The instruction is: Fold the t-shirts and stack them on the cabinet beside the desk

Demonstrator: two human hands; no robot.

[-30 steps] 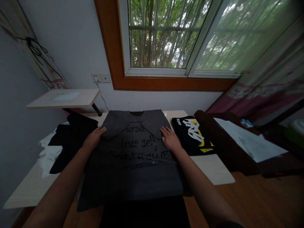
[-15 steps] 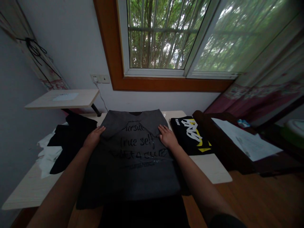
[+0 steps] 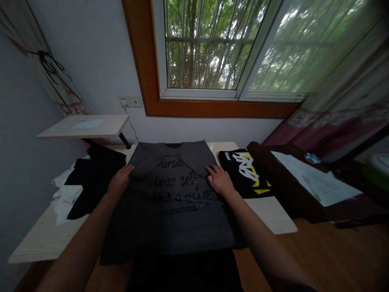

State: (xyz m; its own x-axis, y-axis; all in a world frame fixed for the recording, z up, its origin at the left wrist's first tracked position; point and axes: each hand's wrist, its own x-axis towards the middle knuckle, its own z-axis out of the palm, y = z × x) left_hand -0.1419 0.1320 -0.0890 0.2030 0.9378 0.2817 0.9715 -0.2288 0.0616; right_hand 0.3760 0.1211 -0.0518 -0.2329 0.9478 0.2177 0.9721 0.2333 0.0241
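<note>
Our spread right hand (image 3: 221, 181) has slid toward the surface (image 3: 270, 213)'s right edge; the shirt (image 3: 174, 198) reads "self"; left hand (image 3: 119, 181)'s grip unclear.

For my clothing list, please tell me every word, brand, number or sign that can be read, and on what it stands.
"ursue": grey shirt, first letter unclear.
"rue self": grey shirt, next line, first letter unclear.
"CLUB": grey shirt, third line, beginning unclear.
Grey shirt, smaller lines: too small to read.
Black folded shirt, white lettering: too stylised and blurred to read.
Left sheet, right sheet: marks too faint to read.
</note>
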